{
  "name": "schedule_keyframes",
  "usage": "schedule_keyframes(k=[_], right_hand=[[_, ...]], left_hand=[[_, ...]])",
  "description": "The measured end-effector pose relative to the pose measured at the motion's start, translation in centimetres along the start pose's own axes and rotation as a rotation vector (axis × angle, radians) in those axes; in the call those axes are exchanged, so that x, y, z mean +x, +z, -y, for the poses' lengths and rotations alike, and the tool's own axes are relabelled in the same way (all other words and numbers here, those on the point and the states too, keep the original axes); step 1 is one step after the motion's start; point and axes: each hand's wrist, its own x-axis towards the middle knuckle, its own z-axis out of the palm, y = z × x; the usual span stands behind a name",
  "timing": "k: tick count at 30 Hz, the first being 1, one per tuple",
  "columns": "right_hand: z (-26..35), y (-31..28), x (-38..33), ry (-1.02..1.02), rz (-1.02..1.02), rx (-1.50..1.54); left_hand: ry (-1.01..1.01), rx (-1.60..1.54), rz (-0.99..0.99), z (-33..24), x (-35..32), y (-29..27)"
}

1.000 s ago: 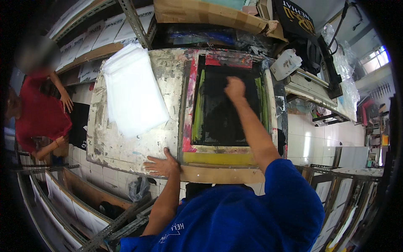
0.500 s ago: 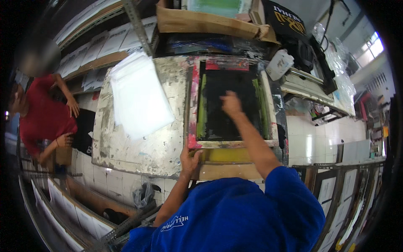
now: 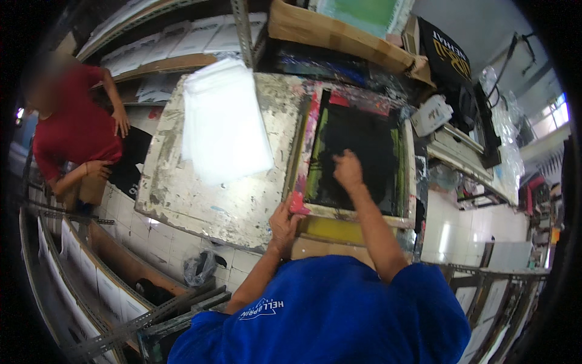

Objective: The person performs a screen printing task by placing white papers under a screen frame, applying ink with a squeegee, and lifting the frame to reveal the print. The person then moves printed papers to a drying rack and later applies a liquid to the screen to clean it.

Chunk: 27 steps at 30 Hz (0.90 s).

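A screen-printing frame (image 3: pixel 410 182) with paint-smeared edges lies on the worktable in front of me. Its panel (image 3: pixel 364 130) is black, with green strips along both sides. My left hand (image 3: pixel 284 224) grips the frame's near left corner, beside a pink-red stain. Over the black panel, left of its middle, is my right hand (image 3: pixel 348 171), with its fingers curled together. Whatever may be between those fingers is too small to make out. A yellow strip (image 3: pixel 330 230) shows below the frame's near edge.
White sheets (image 3: pixel 224 127) lie stacked on the stained worktable (image 3: pixel 176 188), left of the frame. A person in red (image 3: pixel 79 130) stands at far left. A cardboard box (image 3: pixel 339 39) is behind the frame, and a white container (image 3: pixel 431 115) at its far right. Racks (image 3: pixel 103 273) stand at lower left.
The view has turned, so the table appears shifted to the right. My right hand has moved nearer to me and slightly left across the black panel. My left hand stays at the frame's corner.
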Motion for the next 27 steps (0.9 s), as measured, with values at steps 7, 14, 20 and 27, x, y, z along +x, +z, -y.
schedule_keyframes(k=[7, 14, 20, 27], right_hand=[[-8.3, -4.7, -5.7, 0.464, -0.082, -0.076], [5.6, -1.1, -5.9, -0.043, 0.036, 0.151], [-8.1, -7.8, -9.6, 0.523, -0.015, -0.05], [1.6, -2.6, -10.2, 0.104, 0.086, 0.134]], left_hand=[[0.006, -0.012, -0.02, 0.4, 0.1, 0.9], [-0.078, 0.055, 0.003, 1.6, -0.4, 1.3], [-0.085, 0.1, 0.044, 0.2, 0.0, 0.4], [-0.076, -0.125, 0.007, -1.9, 1.0, 1.5]])
